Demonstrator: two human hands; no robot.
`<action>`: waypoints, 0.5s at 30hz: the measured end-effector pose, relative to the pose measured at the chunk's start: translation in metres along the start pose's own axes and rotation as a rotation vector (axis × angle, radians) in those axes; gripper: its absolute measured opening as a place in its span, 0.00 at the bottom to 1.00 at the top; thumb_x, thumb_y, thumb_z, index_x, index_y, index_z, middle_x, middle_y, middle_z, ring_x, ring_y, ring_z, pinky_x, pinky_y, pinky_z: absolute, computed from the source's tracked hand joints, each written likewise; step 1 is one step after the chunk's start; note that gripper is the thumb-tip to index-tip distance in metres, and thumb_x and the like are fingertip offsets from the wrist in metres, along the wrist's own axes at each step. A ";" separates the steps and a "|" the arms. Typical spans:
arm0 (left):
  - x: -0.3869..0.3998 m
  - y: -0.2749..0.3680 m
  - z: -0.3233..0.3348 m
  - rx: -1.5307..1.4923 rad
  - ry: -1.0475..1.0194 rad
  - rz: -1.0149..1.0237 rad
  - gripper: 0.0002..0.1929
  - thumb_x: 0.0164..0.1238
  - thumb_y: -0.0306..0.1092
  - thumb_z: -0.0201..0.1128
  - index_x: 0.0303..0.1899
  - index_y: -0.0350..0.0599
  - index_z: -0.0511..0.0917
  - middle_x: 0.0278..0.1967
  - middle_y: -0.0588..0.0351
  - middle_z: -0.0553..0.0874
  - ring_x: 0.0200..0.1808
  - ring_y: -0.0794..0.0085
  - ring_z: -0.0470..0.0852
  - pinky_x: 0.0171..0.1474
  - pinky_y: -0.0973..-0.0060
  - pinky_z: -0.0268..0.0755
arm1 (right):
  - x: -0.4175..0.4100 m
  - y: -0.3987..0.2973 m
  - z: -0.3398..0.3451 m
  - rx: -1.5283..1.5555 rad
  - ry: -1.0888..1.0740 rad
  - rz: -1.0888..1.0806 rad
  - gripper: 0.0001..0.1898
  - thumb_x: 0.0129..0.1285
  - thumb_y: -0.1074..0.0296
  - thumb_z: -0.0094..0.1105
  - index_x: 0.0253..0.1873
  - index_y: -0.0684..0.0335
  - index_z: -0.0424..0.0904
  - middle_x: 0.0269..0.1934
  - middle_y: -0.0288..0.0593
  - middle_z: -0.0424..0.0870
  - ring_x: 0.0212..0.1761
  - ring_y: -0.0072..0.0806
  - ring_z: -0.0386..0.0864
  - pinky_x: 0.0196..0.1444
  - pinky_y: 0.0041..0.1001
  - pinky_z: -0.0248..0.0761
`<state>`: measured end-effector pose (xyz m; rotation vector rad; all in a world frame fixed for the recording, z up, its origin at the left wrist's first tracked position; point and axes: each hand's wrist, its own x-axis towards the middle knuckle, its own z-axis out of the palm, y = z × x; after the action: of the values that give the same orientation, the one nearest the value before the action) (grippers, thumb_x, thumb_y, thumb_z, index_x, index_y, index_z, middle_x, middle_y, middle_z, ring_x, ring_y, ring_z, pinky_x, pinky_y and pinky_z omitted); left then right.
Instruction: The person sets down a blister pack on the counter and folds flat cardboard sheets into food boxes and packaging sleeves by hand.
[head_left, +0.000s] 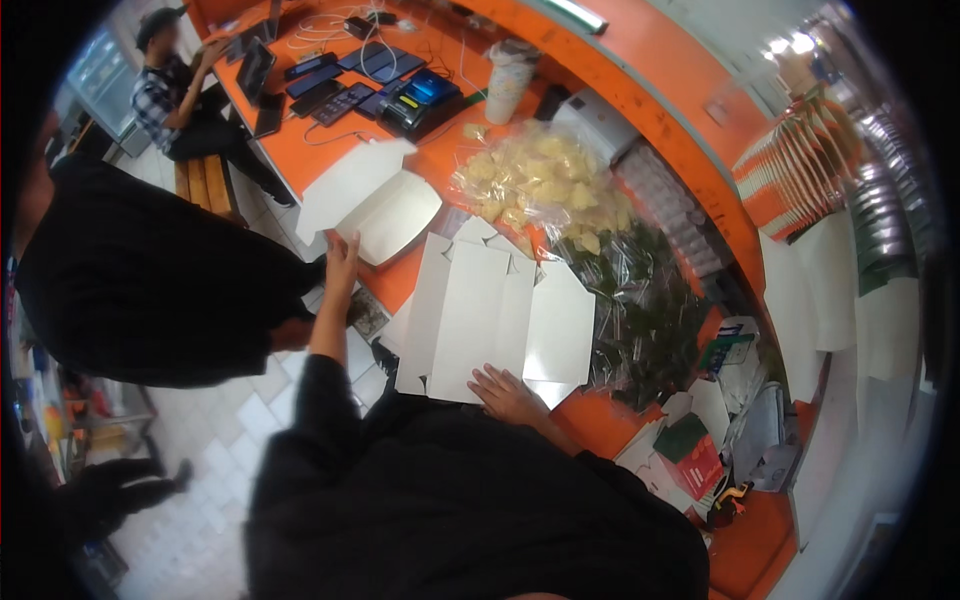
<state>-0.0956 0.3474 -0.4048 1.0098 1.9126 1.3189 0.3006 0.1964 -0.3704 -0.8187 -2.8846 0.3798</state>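
Flat, unfolded white cardboard food boxes (480, 307) lie overlapping at the near edge of the orange counter (409, 281). My right hand (506, 394) rests on their lower edge, fingers spread and palm down. To the upper left, my left hand (343, 259) touches the near corner of a folded white cardboard box (394, 217), whose lid stands open. Whether its fingers grip the box cannot be told. Beyond the flat boxes lie clear bags of yellowish chips or crackers (540, 180) and many small clear bags with dark green contents (637, 307).
Several phones (341, 103), a card terminal (420, 101) and cables lie at the far end. A patterned cup (510, 82) stands near a grey device (596, 124). A person in black (165, 277) stands close at left; another person (176, 97) sits beyond. Cartons (688, 456) lie at right.
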 end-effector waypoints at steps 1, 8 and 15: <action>-0.004 0.000 -0.002 0.020 -0.034 -0.018 0.33 0.74 0.56 0.53 0.54 0.25 0.71 0.48 0.39 0.78 0.59 0.54 0.74 0.64 0.64 0.63 | -0.001 0.000 0.004 0.001 -0.012 0.001 0.28 0.59 0.64 0.61 0.66 0.56 0.70 0.68 0.43 0.68 0.72 0.45 0.64 0.68 0.43 0.63; -0.127 0.051 -0.029 0.043 -0.238 0.202 0.17 0.65 0.27 0.59 0.56 0.39 0.73 0.55 0.45 0.77 0.51 0.57 0.81 0.54 0.66 0.73 | 0.007 -0.004 -0.025 0.186 0.012 0.106 0.16 0.62 0.63 0.61 0.55 0.57 0.80 0.51 0.48 0.83 0.51 0.42 0.82 0.53 0.38 0.77; -0.233 0.109 -0.072 0.440 -0.854 0.428 0.44 0.48 0.41 0.77 0.71 0.60 0.65 0.76 0.56 0.55 0.78 0.46 0.42 0.75 0.45 0.40 | 0.035 -0.017 -0.101 0.855 0.307 0.417 0.08 0.69 0.70 0.55 0.49 0.64 0.79 0.36 0.46 0.85 0.33 0.38 0.83 0.40 0.28 0.75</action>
<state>-0.0025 0.1386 -0.2658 1.9014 1.3527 0.4730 0.2810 0.2216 -0.2676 -1.1321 -1.9379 1.2688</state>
